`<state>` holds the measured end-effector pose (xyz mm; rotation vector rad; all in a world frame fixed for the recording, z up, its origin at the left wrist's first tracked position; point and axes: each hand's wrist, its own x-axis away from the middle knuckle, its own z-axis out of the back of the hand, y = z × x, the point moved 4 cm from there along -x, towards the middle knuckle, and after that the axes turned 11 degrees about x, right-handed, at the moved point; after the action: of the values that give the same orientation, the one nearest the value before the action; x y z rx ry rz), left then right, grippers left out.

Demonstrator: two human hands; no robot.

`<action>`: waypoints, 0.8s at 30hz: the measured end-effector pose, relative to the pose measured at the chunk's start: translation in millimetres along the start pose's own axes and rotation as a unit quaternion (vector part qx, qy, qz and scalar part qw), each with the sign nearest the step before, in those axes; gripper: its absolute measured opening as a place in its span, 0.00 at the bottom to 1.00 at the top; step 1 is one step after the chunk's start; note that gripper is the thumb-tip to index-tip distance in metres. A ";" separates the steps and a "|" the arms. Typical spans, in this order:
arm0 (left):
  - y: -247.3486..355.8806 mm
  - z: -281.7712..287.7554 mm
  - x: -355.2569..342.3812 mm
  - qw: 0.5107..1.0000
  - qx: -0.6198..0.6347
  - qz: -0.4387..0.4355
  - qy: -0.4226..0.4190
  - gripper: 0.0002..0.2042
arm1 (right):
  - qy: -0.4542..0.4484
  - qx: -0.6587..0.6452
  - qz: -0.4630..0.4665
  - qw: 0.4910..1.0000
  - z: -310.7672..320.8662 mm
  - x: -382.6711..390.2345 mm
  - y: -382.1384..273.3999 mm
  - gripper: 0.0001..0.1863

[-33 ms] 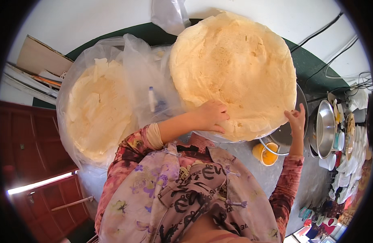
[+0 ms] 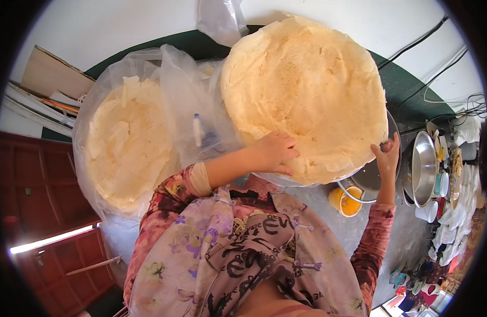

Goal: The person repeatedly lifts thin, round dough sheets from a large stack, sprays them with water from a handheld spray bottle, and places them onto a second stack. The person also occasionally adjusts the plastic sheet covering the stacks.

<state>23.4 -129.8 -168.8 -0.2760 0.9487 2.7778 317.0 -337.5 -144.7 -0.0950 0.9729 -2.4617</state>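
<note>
A tall stack of thin, round, pale-yellow flatbread sheets (image 2: pixel 307 95) lies before me, its edges ragged and its top wrinkled. My left hand (image 2: pixel 275 152) rests at the near-left rim, fingers bent and thumb spread from them, with no sheet visibly lifted. At the right rim is my right hand (image 2: pixel 387 156), thumb and forefinger apart, the thumb close to or touching the sheets' edge. A second stack of similar sheets (image 2: pixel 130 142) sits to the left inside a clear plastic bag (image 2: pixel 174 79).
Behind the right stack's edge shows a dark round pan (image 2: pixel 373 177). A yellow bucket (image 2: pixel 349 202) stands on the floor below it. Metal basins (image 2: pixel 424 169) and clutter line the right side. Cables (image 2: pixel 418 39) hang along the wall. A dark red door (image 2: pixel 37 174) is at left.
My right hand's fingertips and the right rim of the sheets have shifted very slightly. Otherwise both hands keep their places.
</note>
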 end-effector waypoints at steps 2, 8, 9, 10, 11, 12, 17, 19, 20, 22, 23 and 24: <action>3.9 -1.4 0.2 1.000 -0.006 0.024 -0.016 0.25 | 0.076 0.059 0.210 0.973 9.0 9.0 -45.1 0.34; 20.7 8.1 -0.6 0.995 -0.013 0.053 -0.087 0.26 | -0.166 0.167 0.341 0.910 -40.8 64.2 -102.6 0.25; 21.5 10.1 -0.3 0.992 -0.007 0.067 -0.103 0.27 | -0.197 0.204 0.337 0.898 -46.9 70.2 -100.2 0.26; 23.6 13.1 -1.9 0.993 0.033 0.062 -0.095 0.26 | -0.234 0.249 0.322 0.883 -51.2 74.1 -94.4 0.26; 22.4 16.4 -4.8 0.991 0.060 0.072 -0.093 0.26 | -0.232 0.232 0.336 0.883 -50.0 77.3 -91.5 0.26; 21.2 17.7 -7.9 0.987 0.091 0.083 -0.104 0.26 | -0.235 0.226 0.336 0.883 -48.1 79.9 -86.7 0.27; -52.0 62.8 -70.1 0.977 -0.022 0.207 0.045 0.21 | -0.264 0.220 0.329 0.880 -46.2 80.6 -72.9 0.26; -82.8 75.6 -98.7 0.968 -0.130 0.200 0.076 0.25 | -0.269 0.240 0.341 0.868 -50.7 77.7 -73.5 0.23; -99.0 80.1 -112.1 0.966 -0.131 0.207 0.079 0.27 | -0.271 0.250 0.350 0.861 -53.5 76.6 -74.2 0.22; -126.9 86.6 -136.4 0.963 -0.134 0.217 0.081 0.31 | -0.284 0.219 0.314 0.879 -57.7 74.0 -71.9 0.20; -139.3 89.5 -144.9 0.959 -0.137 0.233 0.087 0.33 | -0.271 0.202 0.306 0.890 -58.2 73.2 -70.8 0.19; -150.9 92.5 -153.0 0.955 -0.138 0.245 0.091 0.35 | -0.253 0.188 0.301 0.900 -58.5 75.1 -69.1 0.16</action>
<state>196.8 26.0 -148.6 -0.3890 0.7405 3.4015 208.4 -292.5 -151.0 -0.2484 0.2325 -1.8554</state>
